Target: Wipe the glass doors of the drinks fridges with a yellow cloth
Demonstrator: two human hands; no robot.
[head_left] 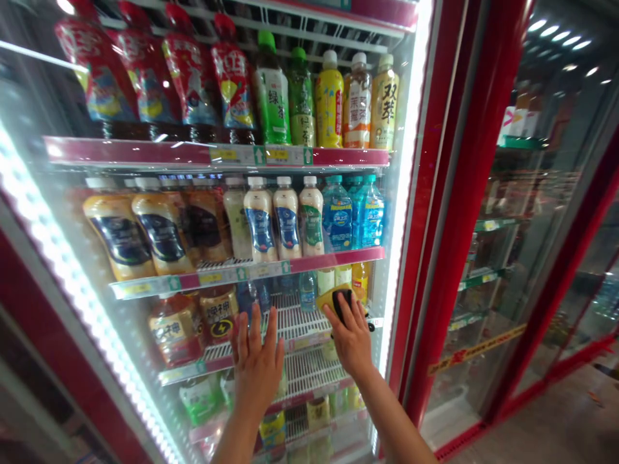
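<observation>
A glass door (309, 367) of a lit drinks fridge stands in front of me. My left hand (256, 361) is raised with its fingers spread, palm toward the glass; whether it touches cannot be seen. To its right, my right hand (351, 335) grips a yellow-and-black block (343, 304) at the glass, fingers laid over its dark middle. A small dark round part shows at the block's lower right edge. My hand covers much of the block, so its exact kind is unclear. Behind both hands are wire shelves (290, 319) with bottles.
Red-labelled bottles (235, 84) and tea bottles (273, 96) line the upper shelf. Below stand milk-tea bottles (261, 219) and blue bottles (338, 216). A red door frame (464, 193) rises at right, beside another glass-fronted fridge. A bright light strip (72, 277) runs down the left.
</observation>
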